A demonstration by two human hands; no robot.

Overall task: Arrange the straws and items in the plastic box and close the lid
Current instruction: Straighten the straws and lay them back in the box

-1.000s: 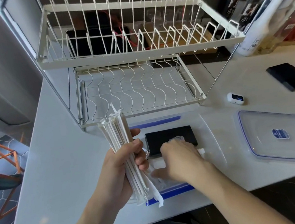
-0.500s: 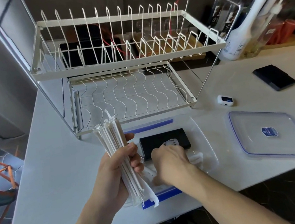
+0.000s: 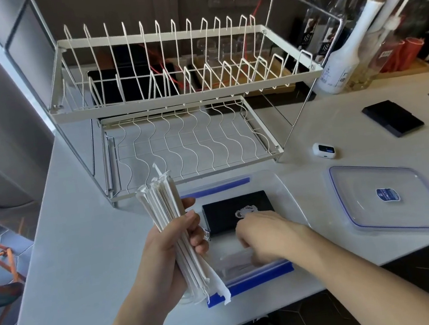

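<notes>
The left hand (image 3: 168, 247) is wrapped around a thick bundle of paper-wrapped straws (image 3: 174, 224), thumb on one side and fingers curled across the front. It holds them nearly upright above the near left corner of the box, seemingly to keep them clear while the floor of the box is sorted. The wrappers are thin, matte white paper, flat and crinkled at the loose ends, which fan out below the grip.

The right hand (image 3: 266, 233) reaches down into the clear plastic box (image 3: 292, 206), knuckles up. Its fingertips are turned under and blurred, so I cannot tell whether they pinch anything. A few pale wrapped straws appear to lie on the box floor beneath it.

Further back in the box lies a flat black rectangular case (image 3: 224, 210) with a pale emblem, set against the far wall, probably to leave the front strip free for the straws. The box is transparent with rounded corners and blue latch flaps on its near and far edges.

The matching clear lid (image 3: 386, 198), blue-trimmed, rests flat on the white counter (image 3: 86, 276) to the right, apart from the box, so closing is not yet done.
</notes>
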